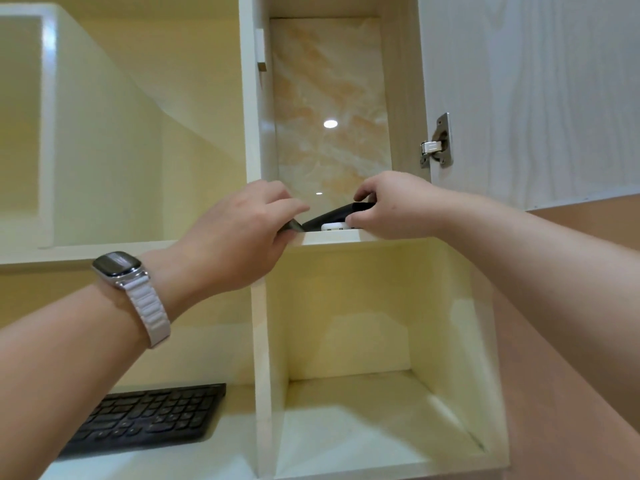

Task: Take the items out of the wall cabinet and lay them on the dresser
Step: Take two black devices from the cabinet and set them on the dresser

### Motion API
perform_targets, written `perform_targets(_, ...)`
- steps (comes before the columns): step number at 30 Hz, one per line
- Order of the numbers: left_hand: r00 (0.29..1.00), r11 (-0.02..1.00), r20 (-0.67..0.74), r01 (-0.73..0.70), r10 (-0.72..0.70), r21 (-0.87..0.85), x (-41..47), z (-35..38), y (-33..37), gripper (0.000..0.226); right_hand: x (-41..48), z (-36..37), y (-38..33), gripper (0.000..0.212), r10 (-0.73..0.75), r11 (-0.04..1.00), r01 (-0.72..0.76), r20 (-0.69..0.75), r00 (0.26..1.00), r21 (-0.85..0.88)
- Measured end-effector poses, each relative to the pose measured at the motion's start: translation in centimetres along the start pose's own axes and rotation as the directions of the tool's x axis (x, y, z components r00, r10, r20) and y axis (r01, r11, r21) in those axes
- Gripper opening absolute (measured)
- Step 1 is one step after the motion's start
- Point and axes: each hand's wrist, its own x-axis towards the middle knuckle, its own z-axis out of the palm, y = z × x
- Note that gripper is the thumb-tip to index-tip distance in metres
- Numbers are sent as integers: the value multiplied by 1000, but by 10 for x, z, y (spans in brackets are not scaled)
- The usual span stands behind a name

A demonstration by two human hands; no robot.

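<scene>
Left hand [242, 230] is pinching the low end, right hand [391, 206] clasping the raised end, of a black item [332, 214] lying crosswise in the cabinet [403, 98].

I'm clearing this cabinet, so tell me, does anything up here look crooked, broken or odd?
Only the black item: it is tilted, right end raised over a white item at the shelf edge, held by left hand and right hand. No damage or spill shows.
</scene>
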Motion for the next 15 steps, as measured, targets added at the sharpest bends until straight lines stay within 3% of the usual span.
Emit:
perform_targets(4,995,995,22,102,-102,-1,0,-7,1,13,5,-2,-9,29,72,990,-69,15,997,-123)
perform_targets(8,986,986,45,156,-159,58,-1,-18,6,10,7,2,-17,24,47,966,-58,-49,998,-253)
perform_targets(15,918,928,149,352,-368,123,-10,-20,22,14,8,10,-13,18,23,999,-31,-243,970,-30)
